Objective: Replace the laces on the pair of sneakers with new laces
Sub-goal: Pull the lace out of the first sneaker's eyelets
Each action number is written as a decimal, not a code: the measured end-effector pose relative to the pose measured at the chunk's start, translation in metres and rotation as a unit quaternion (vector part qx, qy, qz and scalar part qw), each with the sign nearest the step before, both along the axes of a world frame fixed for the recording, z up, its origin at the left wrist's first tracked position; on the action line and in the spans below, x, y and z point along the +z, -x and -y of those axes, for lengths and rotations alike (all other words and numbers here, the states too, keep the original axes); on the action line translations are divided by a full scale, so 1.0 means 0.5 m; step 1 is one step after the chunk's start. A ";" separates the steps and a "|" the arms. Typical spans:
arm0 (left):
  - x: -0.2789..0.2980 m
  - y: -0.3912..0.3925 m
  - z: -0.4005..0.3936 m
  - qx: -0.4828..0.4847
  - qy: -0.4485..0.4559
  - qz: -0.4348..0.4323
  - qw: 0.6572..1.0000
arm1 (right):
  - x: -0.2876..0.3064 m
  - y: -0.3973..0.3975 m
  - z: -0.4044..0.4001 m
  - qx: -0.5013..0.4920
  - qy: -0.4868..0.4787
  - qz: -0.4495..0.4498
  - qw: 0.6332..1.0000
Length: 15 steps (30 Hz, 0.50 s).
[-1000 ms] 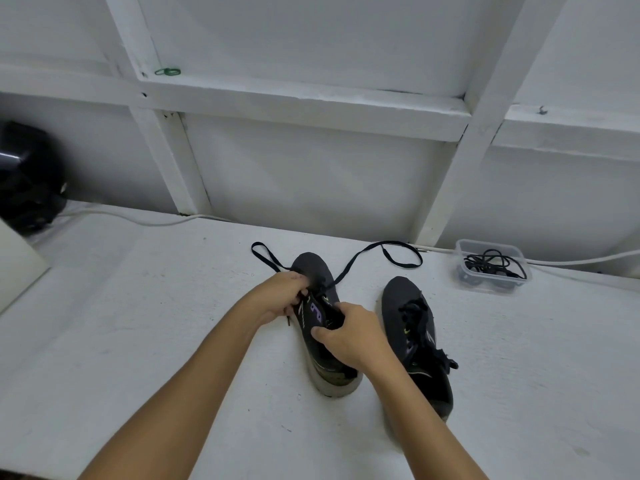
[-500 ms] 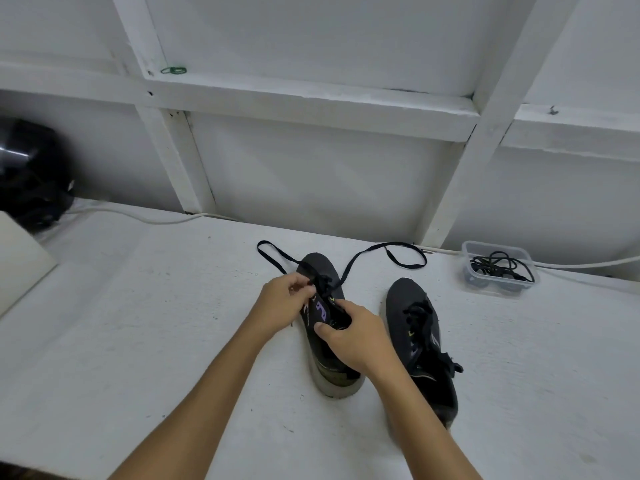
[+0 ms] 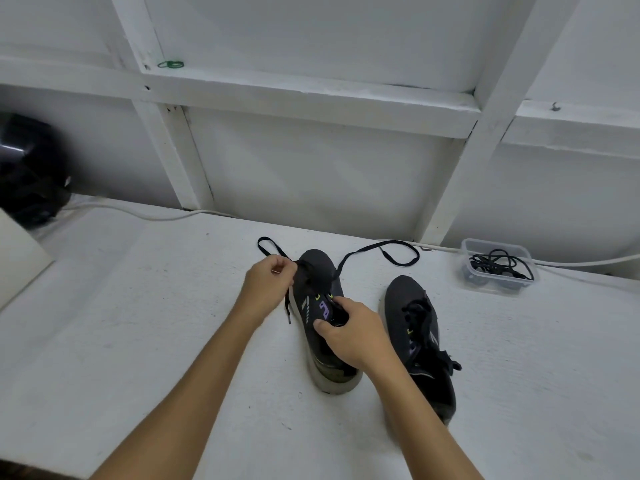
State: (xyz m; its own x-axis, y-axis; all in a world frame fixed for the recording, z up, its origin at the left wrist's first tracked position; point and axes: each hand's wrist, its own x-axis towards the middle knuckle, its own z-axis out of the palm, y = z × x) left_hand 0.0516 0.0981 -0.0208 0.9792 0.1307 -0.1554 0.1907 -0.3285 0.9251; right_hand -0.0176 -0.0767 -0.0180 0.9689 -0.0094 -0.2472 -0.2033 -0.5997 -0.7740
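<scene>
Two dark sneakers stand on the white table, toes pointing away from me. The left sneaker [image 3: 320, 271] has a black lace [image 3: 398, 252] threaded near its toe, its long ends trailing left and right over the table. My left hand [image 3: 268, 289] pinches the left strand of that lace beside the toe, and the strand's tip hangs down below the hand. My right hand [image 3: 349, 332] grips the left sneaker's tongue and collar. The right sneaker [image 3: 420, 337] stands alongside, fully laced with a loose black lace.
A clear plastic box [image 3: 498, 266] with black laces or cords stands at the back right. A white cable [image 3: 145, 213] runs along the wall. A black rounded object [image 3: 27, 171] and a pale board [image 3: 17, 251] lie at the far left. A white framed wall rises behind.
My left hand has drawn away from the sneaker's eyelets to the left and up, pulling the lace strand out with it. My right hand stays on the tongue.
</scene>
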 end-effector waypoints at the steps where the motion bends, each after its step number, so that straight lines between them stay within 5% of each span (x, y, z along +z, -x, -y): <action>1: 0.004 -0.006 -0.013 -0.033 -0.028 -0.021 0.999 | -0.002 0.000 0.000 0.002 0.001 0.000 1.000; 4: 0.002 0.006 -0.018 -0.136 -0.077 -0.069 0.985 | -0.001 -0.001 -0.003 0.003 0.005 0.000 1.000; 10: -0.026 0.026 0.040 -0.116 -0.128 0.039 0.984 | -0.001 -0.002 0.001 0.006 0.002 -0.004 1.000; 15: -0.020 0.010 0.002 0.123 0.104 0.011 0.987 | 0.004 0.002 -0.002 0.002 -0.007 -0.009 1.000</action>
State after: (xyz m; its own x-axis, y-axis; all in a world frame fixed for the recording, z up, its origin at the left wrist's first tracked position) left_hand 0.0464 0.0973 -0.0311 0.9250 0.3331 -0.1829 0.2204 -0.0780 0.9723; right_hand -0.0185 -0.0757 -0.0158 0.9645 -0.0018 -0.2641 -0.2142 -0.5904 -0.7782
